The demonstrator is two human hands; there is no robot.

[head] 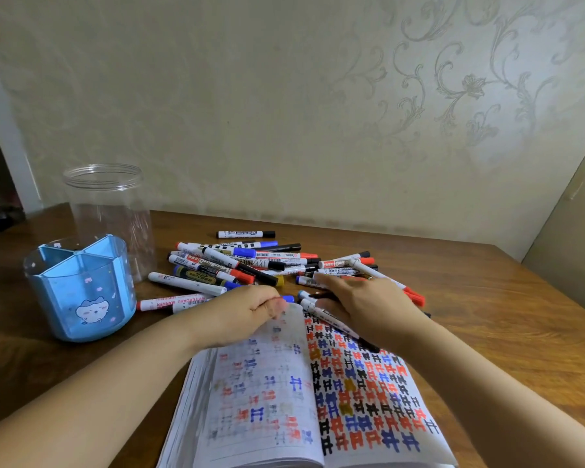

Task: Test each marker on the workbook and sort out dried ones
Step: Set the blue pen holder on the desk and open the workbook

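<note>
An open workbook (368, 393) lies in front of me, its right page filled with red, blue and black test marks. My left hand (247, 315) pinches the top edge of a blurred, lifted left page. My right hand (362, 309) lies with straight fingers over the top of the right page and on markers there; a white marker with a black cap (331, 324) sits under it. A pile of markers (260, 261) with red, blue and black caps lies just beyond the workbook.
A blue divided pen holder (78, 288) with a cat picture stands at the left. Behind it is a clear plastic jar (110, 214). The wooden table (504, 332) runs to a wall at the back and a panel at the right.
</note>
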